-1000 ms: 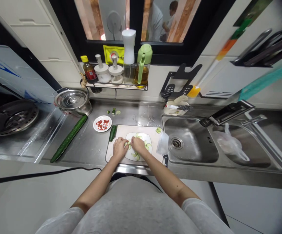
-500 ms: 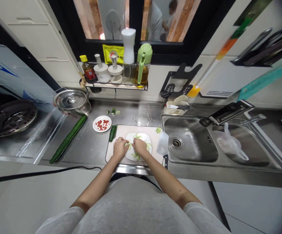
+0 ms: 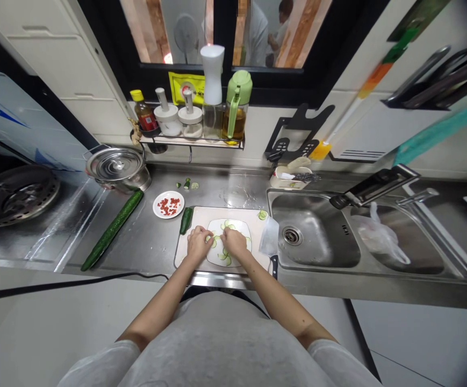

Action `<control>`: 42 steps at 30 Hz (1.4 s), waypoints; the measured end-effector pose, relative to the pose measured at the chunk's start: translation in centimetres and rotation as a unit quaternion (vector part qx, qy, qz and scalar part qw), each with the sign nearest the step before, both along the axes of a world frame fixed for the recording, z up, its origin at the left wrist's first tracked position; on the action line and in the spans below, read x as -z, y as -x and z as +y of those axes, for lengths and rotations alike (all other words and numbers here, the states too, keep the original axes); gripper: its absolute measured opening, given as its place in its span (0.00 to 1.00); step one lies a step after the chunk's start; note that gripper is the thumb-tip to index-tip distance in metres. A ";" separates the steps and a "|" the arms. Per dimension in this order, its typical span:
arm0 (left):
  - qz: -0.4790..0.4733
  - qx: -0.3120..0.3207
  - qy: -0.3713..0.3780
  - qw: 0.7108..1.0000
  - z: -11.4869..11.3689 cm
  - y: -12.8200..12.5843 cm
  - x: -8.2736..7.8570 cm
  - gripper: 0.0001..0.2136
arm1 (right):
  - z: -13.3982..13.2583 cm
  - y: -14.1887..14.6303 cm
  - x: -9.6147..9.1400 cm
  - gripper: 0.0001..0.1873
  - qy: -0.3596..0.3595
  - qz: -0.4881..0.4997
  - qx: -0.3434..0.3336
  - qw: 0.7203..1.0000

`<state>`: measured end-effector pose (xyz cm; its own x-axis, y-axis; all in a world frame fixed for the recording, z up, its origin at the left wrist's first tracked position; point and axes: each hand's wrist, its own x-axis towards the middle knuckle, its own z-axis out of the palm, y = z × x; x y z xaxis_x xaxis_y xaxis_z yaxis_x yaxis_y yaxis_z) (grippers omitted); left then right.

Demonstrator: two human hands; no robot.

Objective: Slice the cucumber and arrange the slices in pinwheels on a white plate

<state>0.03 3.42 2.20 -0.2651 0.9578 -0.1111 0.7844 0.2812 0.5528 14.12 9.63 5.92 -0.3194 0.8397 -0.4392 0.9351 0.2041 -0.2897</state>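
A white square plate (image 3: 216, 261) lies on the cutting board (image 3: 182, 257), with thin cucumber slices (image 3: 225, 260) set out on it in small clusters. My left hand (image 3: 198, 245) is at the plate's left edge, thumb and forefinger pinched at a cucumber slice. Over the right half of the plate, my right hand (image 3: 234, 243) is curled closed; whatever its fingertips hold is hidden. A cut piece of cucumber (image 3: 186, 220) rests at the board's upper left corner. On the board's right side is a cleaver (image 3: 270, 236), near a few more slices (image 3: 262, 215).
A small plate of chopped red bits (image 3: 169, 211), a long whole cucumber (image 3: 113, 229) and a lidded steel pot (image 3: 119, 167) stand to the left. The double sink (image 3: 317, 244) adjoins the board's right. Behind is a condiment rack (image 3: 193, 141) with bottles.
My right hand has shifted very slightly over the plate. My left hand stays at the plate's left edge, and the slices look the same.
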 end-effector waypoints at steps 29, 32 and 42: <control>-0.322 -0.349 -0.256 0.842 -2.8 7.2 0.4 0.16 | -1.9 -18.0 -1.3 0.16 0.019 0.632 0.569 0.526; -0.317 -0.364 -0.253 0.838 -3.6 7.8 0.7 0.16 | -2.2 -18.1 -0.7 0.15 0.041 0.636 0.568 0.521; -0.323 -0.343 -0.254 0.845 -3.7 7.7 0.5 0.15 | -2.1 -17.5 0.0 0.18 0.039 0.628 0.539 0.560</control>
